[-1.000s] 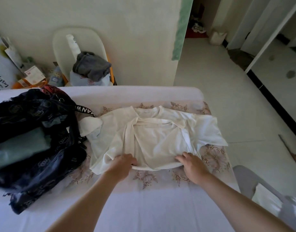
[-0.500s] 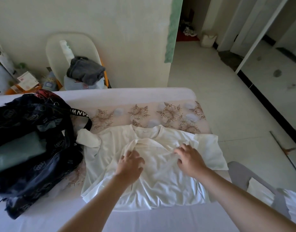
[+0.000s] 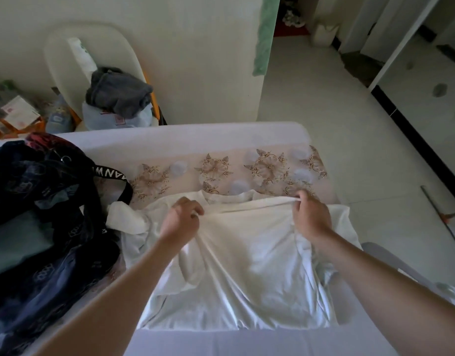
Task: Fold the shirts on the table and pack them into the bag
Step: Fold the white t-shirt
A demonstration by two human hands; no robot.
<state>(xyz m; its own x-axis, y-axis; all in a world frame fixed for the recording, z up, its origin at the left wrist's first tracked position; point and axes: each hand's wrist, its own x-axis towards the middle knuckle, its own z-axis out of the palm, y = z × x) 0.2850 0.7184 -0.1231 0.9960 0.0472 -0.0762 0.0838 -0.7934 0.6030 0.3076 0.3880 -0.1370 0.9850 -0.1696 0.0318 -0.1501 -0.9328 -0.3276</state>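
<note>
White crumpled shirt (image 3: 247,265), pinched by both hands

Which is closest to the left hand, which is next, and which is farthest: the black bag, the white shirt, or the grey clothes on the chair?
1. white shirt: the left hand pinches it.
2. black bag: just to the left, on the table.
3. grey clothes: on the chair, beyond the table's far edge.

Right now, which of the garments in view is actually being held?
The white shirt on the table: left grip and right grip pinch a fold near its collar. The grey garment lies on the chair, the teal one in the bag.
</note>
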